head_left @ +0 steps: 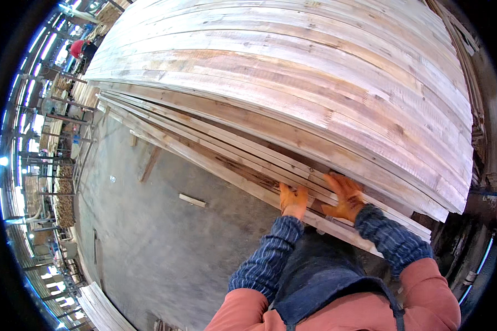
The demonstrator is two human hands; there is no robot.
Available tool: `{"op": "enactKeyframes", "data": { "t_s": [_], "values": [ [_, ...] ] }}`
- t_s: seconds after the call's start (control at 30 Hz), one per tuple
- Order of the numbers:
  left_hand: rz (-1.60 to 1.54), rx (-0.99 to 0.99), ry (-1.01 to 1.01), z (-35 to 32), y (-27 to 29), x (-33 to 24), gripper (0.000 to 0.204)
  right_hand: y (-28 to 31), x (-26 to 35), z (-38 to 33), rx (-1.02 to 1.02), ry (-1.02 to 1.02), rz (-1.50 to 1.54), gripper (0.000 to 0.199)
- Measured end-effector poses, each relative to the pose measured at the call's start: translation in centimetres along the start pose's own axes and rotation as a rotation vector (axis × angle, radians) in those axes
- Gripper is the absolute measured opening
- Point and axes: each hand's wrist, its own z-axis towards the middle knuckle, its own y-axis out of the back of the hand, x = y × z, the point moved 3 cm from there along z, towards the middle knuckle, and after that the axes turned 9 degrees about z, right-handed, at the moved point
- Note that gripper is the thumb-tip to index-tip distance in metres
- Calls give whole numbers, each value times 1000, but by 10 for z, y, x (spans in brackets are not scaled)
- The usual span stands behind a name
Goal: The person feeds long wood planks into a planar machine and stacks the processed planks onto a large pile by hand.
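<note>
My left hand (294,202), in an orange glove, is closed over a long narrow wooden board (234,172) with dark streaks. Just to its right, my right hand (348,199), also gloved in orange, reaches across several pale boards (292,167), thumb on their near side and fingers on the far side. Some of its fingertips are hidden between the wood. These loose boards lie lengthwise along the near side of a broad stack of planks (292,71), fanning slightly apart toward the middle. Blue patterned sleeve covers (276,251) reach up to both gloves.
Short wood offcuts (192,200) and a longer brown strip (149,164) lie on the grey concrete floor (149,220). A person in red (80,48) bends at the far left. Racks of lumber (65,193) line the left side. Dark machinery or timber (458,248) stands at the right.
</note>
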Motion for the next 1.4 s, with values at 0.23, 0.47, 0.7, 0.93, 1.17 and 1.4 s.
{"op": "enactKeyframes", "data": {
  "t_s": [0.23,0.47,0.7,0.93,1.17,1.4],
  "values": [
    [35,-15,-176,-18,25,24,79,-38,36,74,55,-43,-208,101],
    [1060,-224,-666,12,135,-73,98,25,21,-31,88,-84,6,104],
    [1564,25,-792,111,215,-100,96,82,-78,-251,-9,-190,-155,96],
    [1559,508,-1185,90,155,-108,89,122,-106,-417,-180,-310,-436,88],
    [1409,460,-1385,-32,84,-130,60,107,-186,-528,-325,-524,-401,113],
    [1217,467,-1621,-189,-48,-195,59,123,-209,-547,-547,-642,-379,108]
  ]
}}
